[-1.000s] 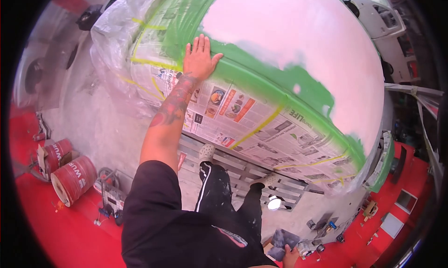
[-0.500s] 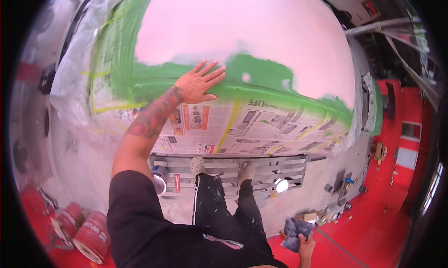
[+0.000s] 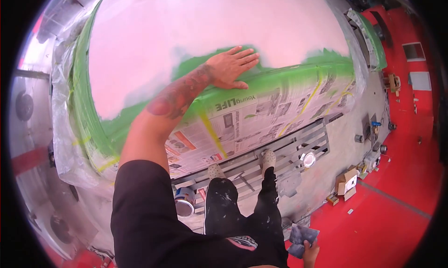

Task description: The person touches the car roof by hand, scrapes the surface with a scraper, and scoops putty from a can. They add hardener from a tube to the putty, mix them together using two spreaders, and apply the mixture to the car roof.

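Note:
My left hand [image 3: 232,67] lies flat with fingers stretched out on a large panel [image 3: 219,20], which is pale pink with patches and an edge of green. Its palm rests over the green strip near the panel's front edge. Newspaper masking [image 3: 263,116] held with yellow tape hangs just below that edge. Down at the lower right, my right hand [image 3: 310,255] grips a dark grey sheet of sandpaper [image 3: 303,234], away from the panel. The thumb lies across the sheet; the other fingers are mostly hidden.
I stand on a slatted platform [image 3: 298,151]. A paint can [image 3: 185,203] is by my left leg, and a round white-topped container [image 3: 308,160] is to the right. Clear plastic sheeting [image 3: 65,142] drapes the panel's left side. A cardboard box [image 3: 346,181] sits by the red floor [image 3: 387,216].
My left hand has slid to the right along the panel's front edge, staying flat. The view has turned and shifted. My right hand still holds the sandpaper low at the side.

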`<state>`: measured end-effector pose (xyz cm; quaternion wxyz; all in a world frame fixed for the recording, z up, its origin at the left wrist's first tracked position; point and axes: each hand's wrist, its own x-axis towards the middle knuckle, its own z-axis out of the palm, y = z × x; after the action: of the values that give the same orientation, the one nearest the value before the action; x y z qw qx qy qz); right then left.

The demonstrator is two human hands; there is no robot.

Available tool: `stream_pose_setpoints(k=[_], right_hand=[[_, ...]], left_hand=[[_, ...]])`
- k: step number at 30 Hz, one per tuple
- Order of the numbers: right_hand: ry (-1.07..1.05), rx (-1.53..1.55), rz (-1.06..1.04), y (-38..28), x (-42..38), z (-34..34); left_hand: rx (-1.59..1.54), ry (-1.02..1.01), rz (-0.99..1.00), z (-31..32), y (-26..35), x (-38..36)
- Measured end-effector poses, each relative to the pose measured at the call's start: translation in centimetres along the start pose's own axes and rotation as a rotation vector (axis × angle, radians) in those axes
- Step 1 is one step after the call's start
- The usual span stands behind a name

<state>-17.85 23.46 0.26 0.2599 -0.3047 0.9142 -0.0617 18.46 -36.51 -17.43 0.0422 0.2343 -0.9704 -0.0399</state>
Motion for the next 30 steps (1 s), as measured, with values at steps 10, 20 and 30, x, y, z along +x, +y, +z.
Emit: stream_pose_setpoints(k=[10,20,30], right_hand=[[-0.02,0.03,-0.084,-4.2,3.9,-1.7],[-0.084,-0.001,-0.132,-5.7,6.1,-0.6],[-0.146,-0.099,-0.219,-7.1,7.7,-1.1]], left_hand=[[-0.019,-0.072,-0.041,-1.4,0.7,-9.1],[-0.04,-0.136,-0.14,-2.1,2.2,-18.0],[-0.071,-0.251,-0.349,-3.2,5.2,-27.7]])
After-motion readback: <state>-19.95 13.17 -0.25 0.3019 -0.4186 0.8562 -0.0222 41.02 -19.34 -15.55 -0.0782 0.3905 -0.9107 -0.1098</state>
